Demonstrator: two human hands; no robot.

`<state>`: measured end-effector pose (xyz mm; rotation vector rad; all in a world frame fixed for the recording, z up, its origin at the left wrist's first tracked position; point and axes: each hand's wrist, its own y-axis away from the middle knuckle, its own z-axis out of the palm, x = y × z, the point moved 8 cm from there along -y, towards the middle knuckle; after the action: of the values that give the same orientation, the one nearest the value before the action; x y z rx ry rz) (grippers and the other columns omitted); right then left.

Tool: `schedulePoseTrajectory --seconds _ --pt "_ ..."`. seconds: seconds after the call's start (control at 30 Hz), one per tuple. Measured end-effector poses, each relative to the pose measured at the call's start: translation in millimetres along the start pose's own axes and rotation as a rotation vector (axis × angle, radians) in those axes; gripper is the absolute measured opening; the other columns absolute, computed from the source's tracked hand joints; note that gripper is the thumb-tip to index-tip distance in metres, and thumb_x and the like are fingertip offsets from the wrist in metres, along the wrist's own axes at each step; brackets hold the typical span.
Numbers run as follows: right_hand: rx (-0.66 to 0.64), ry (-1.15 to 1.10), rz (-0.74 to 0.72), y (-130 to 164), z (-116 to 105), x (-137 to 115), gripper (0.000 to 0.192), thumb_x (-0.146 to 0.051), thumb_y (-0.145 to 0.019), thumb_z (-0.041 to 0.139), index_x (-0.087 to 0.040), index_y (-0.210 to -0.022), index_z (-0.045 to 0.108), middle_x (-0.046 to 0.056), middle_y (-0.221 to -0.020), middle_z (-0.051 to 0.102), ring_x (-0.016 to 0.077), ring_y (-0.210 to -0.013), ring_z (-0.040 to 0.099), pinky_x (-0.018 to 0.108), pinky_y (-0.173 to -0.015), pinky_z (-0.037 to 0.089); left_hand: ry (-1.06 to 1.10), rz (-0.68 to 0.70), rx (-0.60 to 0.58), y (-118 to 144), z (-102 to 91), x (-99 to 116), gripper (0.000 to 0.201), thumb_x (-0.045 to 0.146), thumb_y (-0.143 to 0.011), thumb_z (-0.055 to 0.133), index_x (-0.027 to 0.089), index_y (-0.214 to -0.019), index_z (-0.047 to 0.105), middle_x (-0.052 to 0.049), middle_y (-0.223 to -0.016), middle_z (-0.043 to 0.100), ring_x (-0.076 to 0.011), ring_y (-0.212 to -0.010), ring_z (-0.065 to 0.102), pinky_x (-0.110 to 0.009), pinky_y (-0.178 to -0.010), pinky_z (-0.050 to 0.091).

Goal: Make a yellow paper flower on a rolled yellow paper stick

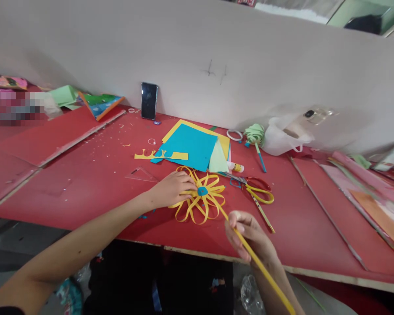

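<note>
Paper flower (200, 199), yellow, made of looped paper strips fanned out in a ring, small blue disc (202, 191) at its centre. Lies flat on the red bench (85, 179), just in front of the blue paper sheet (188, 146). Loops on the near side stand open, teardrop-shaped.

Head view: left hand (172, 189) comes in from the lower left, forearm stretched across the bench edge, palm down, fingers (187, 186) curled and pressing on the flower's left loops beside the blue disc. Right hand (249, 238) sits lower, near the bench's front edge, right of the flower; fingers closed in a pinch around a long yellow strip (249, 251). Strip runs diagonally from the flower's lower right side, through the pinch, down past the wrist toward the bottom of the frame.

Around the flower: scissors (258, 190) with yellow and red handles just to its right, glue stick (235, 166) behind them, a yellow cut-out strip (160, 154) behind and left, a clear set square (141, 175) left of the left hand. Phone (149, 100) leans upright against the grey wall (216, 52) well behind the flower. White plastic bag (282, 135) to the far right, tape roll (234, 134) next to it.
</note>
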<state>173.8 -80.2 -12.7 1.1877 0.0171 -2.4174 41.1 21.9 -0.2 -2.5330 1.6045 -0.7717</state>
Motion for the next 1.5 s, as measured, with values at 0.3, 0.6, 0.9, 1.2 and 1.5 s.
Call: schedulePoseTrajectory --seconds 0.3,0.6,0.9,1.2,1.5 --pt "0.068 -0.064 -0.025 9 -4 24 0.020 -0.034 -0.075 0.076 -0.018 -0.073 0.063 -0.004 -0.047 0.053 0.0024 -0.026 0.035 0.012 -0.027 0.028 0.224 -0.067 0.023 -1 -13.0 -4 0.022 0.030 -0.092 0.058 0.020 -0.109 0.068 -0.008 -0.110 0.067 -0.0202 -0.103 0.061 -0.035 -0.091 0.046" --pt "0.000 -0.016 -0.067 0 7 19 0.015 -0.031 -0.079 0.073 -0.018 -0.075 0.066 -0.003 -0.050 0.055 0.0030 -0.029 0.038 0.013 -0.029 0.029 0.437 -0.132 0.101 1 -23.2 -12 0.018 0.027 -0.090 0.060 0.020 -0.103 0.069 -0.008 -0.106 0.068 -0.0175 -0.098 0.063 -0.032 -0.087 0.050" --pt "0.052 0.011 -0.088 6 6 13 0.012 -0.029 -0.080 0.072 -0.017 -0.076 0.070 -0.001 -0.050 0.056 0.0027 -0.031 0.039 0.013 -0.033 0.027 0.644 -0.272 0.226 4 -31.1 -27 0.016 0.031 -0.083 0.066 0.016 -0.089 0.068 -0.007 -0.097 0.068 -0.0169 -0.092 0.063 -0.033 -0.086 0.050" --pt "0.015 -0.011 -0.165 19 5 24 0.011 -0.028 -0.084 0.068 -0.018 -0.079 0.070 -0.003 -0.049 0.051 0.0017 -0.033 0.033 0.013 -0.036 0.023 0.698 -0.263 0.264 4 -39.0 -21 0.011 0.027 -0.083 0.066 0.016 -0.085 0.067 -0.005 -0.091 0.067 -0.0155 -0.090 0.062 -0.032 -0.088 0.048" --pt "0.093 -0.032 -0.172 27 3 23 0.014 -0.031 -0.082 0.071 -0.019 -0.074 0.069 -0.005 -0.049 0.047 0.0014 -0.036 0.029 0.014 -0.039 0.022 0.751 -0.288 0.267 7 -38.1 -25 0.009 0.025 -0.083 0.066 0.018 -0.088 0.067 -0.004 -0.095 0.066 -0.0138 -0.090 0.061 -0.030 -0.087 0.047"
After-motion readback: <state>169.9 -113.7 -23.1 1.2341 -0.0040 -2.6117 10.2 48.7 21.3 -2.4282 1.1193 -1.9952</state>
